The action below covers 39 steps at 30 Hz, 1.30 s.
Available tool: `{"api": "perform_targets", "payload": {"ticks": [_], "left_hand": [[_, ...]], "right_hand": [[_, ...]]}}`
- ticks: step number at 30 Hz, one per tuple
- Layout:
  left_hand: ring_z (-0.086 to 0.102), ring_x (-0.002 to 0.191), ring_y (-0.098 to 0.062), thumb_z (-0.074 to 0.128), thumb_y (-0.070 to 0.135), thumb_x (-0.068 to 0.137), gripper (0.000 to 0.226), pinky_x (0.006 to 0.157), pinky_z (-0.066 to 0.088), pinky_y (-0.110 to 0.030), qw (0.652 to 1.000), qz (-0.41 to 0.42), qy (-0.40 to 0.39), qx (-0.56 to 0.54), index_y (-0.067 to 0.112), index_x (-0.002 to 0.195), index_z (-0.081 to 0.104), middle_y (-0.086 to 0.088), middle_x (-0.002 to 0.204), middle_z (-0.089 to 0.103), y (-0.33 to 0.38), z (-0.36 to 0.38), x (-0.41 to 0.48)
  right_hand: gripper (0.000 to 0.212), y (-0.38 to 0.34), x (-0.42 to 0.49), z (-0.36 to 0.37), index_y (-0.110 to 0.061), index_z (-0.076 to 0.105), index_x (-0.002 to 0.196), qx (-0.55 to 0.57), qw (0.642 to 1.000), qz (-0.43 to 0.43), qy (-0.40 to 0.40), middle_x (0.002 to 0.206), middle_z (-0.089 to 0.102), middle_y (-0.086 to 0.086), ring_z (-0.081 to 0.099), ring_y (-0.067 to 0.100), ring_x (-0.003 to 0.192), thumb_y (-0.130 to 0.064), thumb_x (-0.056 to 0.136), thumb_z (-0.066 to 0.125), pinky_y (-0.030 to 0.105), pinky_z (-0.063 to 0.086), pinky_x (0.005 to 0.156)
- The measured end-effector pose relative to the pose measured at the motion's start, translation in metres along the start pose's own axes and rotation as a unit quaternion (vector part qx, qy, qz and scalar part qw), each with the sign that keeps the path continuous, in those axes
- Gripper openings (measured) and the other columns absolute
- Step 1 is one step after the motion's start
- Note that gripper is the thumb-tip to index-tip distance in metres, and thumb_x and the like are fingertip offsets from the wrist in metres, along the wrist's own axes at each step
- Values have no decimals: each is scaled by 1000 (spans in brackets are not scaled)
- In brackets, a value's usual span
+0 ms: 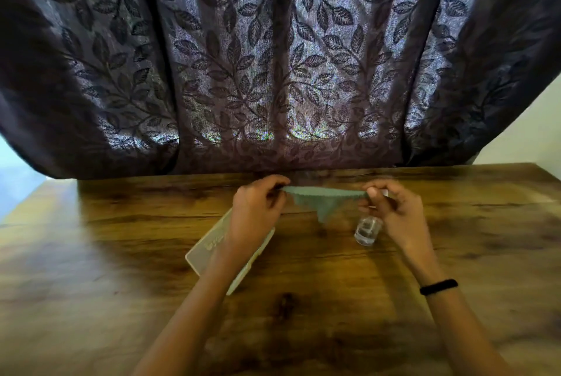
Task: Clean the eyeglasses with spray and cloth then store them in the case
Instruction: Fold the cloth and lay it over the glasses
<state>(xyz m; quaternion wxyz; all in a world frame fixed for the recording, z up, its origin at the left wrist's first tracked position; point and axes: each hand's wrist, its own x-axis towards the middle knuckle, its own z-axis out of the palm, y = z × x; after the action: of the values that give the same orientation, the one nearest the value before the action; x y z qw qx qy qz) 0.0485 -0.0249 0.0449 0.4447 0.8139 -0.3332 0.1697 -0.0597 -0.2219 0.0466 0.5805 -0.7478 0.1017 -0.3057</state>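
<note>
Wood-grain table (pixel 303 299) under my forearms, cloth stretched between both hands.

Leftmost lies the flat, pale translucent glasses case (pixel 209 246), partly under my left hand (pixel 255 208), which pinches one corner of the thin grey-green cleaning cloth (pixel 326 202). Its loose point droops above the table. My right hand (pixel 394 211) pinches the other corner, above the small clear spray bottle (pixel 368 231).

- Left hand (pixel 255 208) is raised ahead of the body, back toward the camera, fingers (pixel 277 183) pinched shut at the top.
- Right hand (pixel 394 208) is held level with it, well apart — thumb and fingers (pixel 372 193) pinched together too.
- Both forearms are bare, reaching forward and converging; the right wrist wears a black band (pixel 438 287).
</note>
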Motion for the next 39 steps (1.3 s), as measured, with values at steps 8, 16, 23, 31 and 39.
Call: {"api": "perform_targets", "payload": {"ticks": [8, 16, 23, 31, 39], "left_hand": [[60, 95, -4, 50, 27, 93, 28, 81, 49, -17, 950, -12, -288, 122, 28, 120, 54, 6, 118, 62, -22, 5, -71], [59, 98, -3, 47, 32, 93, 23, 86, 51, -27, 933, 4, -340, 121, 33, 115, 55, 11, 117, 62, -24, 7, -91], [56, 96, 2, 54, 34, 90, 19, 84, 46, -17, 931, -16, -354, 84, 33, 108, 59, 13, 110, 64, -27, -1, -90], [57, 96, 0, 57, 36, 87, 21, 87, 48, -21, 936, -55, -336, 90, 30, 107, 61, 10, 108, 65, -34, 3, -82], [59, 87, -6, 62, 28, 85, 21, 69, 44, -15, 944, -72, -289, 140, 22, 105, 64, 3, 103, 67, -37, 21, -52]], "right_hand": [[15, 45, -48, -21, -14, 63, 85, -109, 963, 142, -201, 82, 66, 3, 66, 6, 65, -3, 88, 52, 17, 53, 59], [14, 59, -70, -20, -21, 62, 86, -166, 938, 178, -248, 82, 66, -3, 63, 2, 66, -11, 89, 53, 17, 51, 64], [16, 55, -72, -21, -28, 62, 81, -197, 923, 199, -264, 78, 66, -6, 62, -2, 63, -13, 87, 58, 14, 50, 62], [13, 55, -65, -18, -22, 63, 83, -183, 932, 196, -243, 76, 66, -4, 60, 0, 61, -9, 84, 62, 13, 46, 57], [13, 62, -44, 2, -22, 61, 77, -206, 955, 162, -136, 69, 63, 0, 60, 11, 60, -12, 85, 62, 25, 48, 60]]}}
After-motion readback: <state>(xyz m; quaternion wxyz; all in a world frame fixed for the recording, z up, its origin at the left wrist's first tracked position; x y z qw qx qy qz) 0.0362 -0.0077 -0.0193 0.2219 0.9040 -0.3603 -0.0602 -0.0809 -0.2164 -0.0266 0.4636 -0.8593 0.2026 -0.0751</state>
